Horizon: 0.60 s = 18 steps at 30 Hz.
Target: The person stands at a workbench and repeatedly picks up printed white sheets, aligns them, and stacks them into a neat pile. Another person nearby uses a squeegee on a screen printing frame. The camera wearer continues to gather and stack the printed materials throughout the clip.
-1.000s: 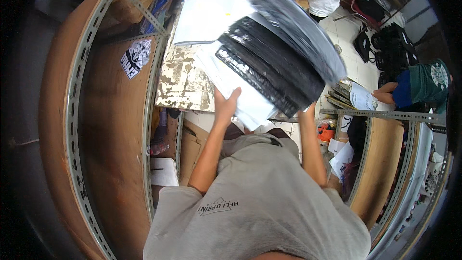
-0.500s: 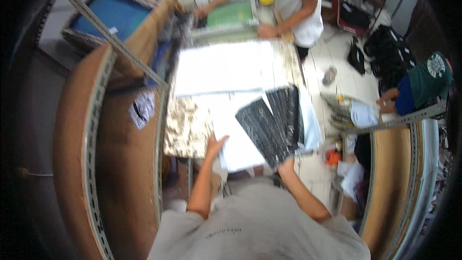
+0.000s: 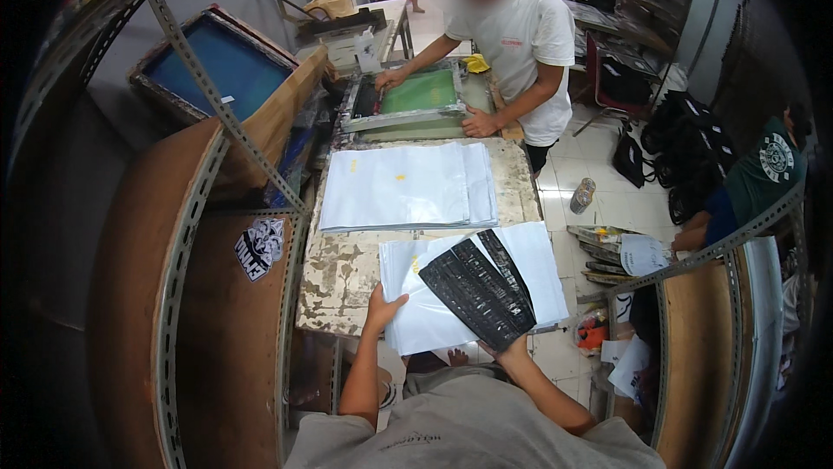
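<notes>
My left hand (image 3: 382,308) grips the left edge of a stack of thin white plastic sheets (image 3: 544,265), its thumb on top. At the near edge my right hand (image 3: 510,349) holds the same stack where glossy, wrinkled black plastic (image 3: 477,287) lies over it; its fingers are partly hidden underneath. I cannot tell whether the black plastic is separate or a folded-over part of the sheets. The held stack is over the near end of a paint-worn table (image 3: 334,282). Just beyond it lies a second white stack (image 3: 399,187) with small yellow marks.
Across the table a person in a white shirt (image 3: 538,44) handles a green-meshed screen frame (image 3: 421,91). A blue screen frame (image 3: 204,57) leans at the left. Metal-edged shelves stand left (image 3: 165,295) and right (image 3: 694,339). Another person in green (image 3: 772,157) sits at the right.
My view has tilted up and sharpened, so the table appears lower. Both hands still hold the stack; the black plastic lies closer together, its pieces less fanned. The person opposite has stayed at the frame.
</notes>
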Motion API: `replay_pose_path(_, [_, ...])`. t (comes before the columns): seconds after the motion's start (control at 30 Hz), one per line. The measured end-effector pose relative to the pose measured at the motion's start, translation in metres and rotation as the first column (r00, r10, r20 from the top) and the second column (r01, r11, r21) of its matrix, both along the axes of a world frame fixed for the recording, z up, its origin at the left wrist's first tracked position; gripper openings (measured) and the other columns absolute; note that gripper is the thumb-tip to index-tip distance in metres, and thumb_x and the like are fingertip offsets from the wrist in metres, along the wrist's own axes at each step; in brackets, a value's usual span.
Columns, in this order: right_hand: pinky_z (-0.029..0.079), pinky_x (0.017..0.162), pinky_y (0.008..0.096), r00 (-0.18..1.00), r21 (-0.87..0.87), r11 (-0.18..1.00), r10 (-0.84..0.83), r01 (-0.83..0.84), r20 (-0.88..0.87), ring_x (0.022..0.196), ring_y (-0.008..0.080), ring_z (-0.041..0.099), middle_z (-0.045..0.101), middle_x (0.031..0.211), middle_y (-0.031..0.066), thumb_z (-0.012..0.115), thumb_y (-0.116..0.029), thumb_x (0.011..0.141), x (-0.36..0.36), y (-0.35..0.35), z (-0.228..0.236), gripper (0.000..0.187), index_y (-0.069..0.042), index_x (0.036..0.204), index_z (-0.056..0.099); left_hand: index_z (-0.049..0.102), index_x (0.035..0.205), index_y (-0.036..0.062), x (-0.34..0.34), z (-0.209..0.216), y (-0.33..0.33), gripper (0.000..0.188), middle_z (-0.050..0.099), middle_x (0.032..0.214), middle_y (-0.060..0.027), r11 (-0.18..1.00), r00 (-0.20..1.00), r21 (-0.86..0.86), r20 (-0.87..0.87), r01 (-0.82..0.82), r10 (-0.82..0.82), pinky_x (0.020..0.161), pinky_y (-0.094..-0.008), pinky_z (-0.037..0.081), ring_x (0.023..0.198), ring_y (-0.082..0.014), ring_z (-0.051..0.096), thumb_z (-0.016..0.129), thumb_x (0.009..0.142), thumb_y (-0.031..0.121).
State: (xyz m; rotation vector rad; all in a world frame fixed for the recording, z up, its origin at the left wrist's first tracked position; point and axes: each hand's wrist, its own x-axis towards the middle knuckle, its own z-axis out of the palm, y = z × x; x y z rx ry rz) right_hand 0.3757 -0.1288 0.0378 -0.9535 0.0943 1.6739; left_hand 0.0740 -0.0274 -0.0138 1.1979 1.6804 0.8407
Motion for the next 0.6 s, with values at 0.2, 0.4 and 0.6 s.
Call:
replay_pose_path(0.2, [0.054, 0.091, 0.0426, 0.652, -0.233, 0.719, 0.693, -0.655, 0.306, 0.102, 0.0317, 0.066, 0.064, 0.115, 0.0212, 0.025, -0.067, 0.094, 0.051, -0.02, -0.029, 0.08, -0.001, 0.131, 0.049, 0.051, 0.127, -0.0027, 0.0, -0.001, -0.001, 0.065, 0.065, 0.113, -0.0174, 0.998, 0.99, -0.059, 0.144, -0.004, 0.013, 0.088, -0.0361, 0.05, 0.1, -0.0259, 0.064, 0.081, 0.073, 0.018])
replay_pose_path(0.4, [0.057, 0.082, 0.0429, 0.59, -0.11, 0.684, 0.69, -0.722, 0.419, 0.088, 0.0347, 0.069, 0.065, 0.11, 0.0256, 0.024, -0.061, 0.098, 0.055, -0.024, -0.062, 0.08, 0.009, 0.126, 0.049, 0.051, 0.126, -0.0022, -0.007, -0.027, 0.003, 0.064, 0.065, 0.113, -0.0172, 0.999, 0.989, 0.046, 0.15, -0.008, 0.001, 0.088, -0.0362, 0.05, 0.1, -0.0263, 0.064, 0.081, 0.073, 0.019])
replay_pose_path(0.6, [0.043, 0.103, 0.0509, 0.982, 0.275, 0.944, 0.163, -0.183, 0.096, 0.121, 0.0336, 0.053, 0.055, 0.132, 0.0146, 0.046, -0.048, 0.097, 0.005, -0.01, -0.007, 0.056, -0.004, 0.131, 0.05, 0.049, 0.128, -0.0026, -0.009, -0.019, 0.003, 0.069, 0.063, 0.116, -0.0184, 0.999, 0.995, -0.054, 0.103, -0.01, 0.016, 0.089, -0.0371, 0.05, 0.103, -0.0277, 0.063, 0.081, 0.072, 0.021])
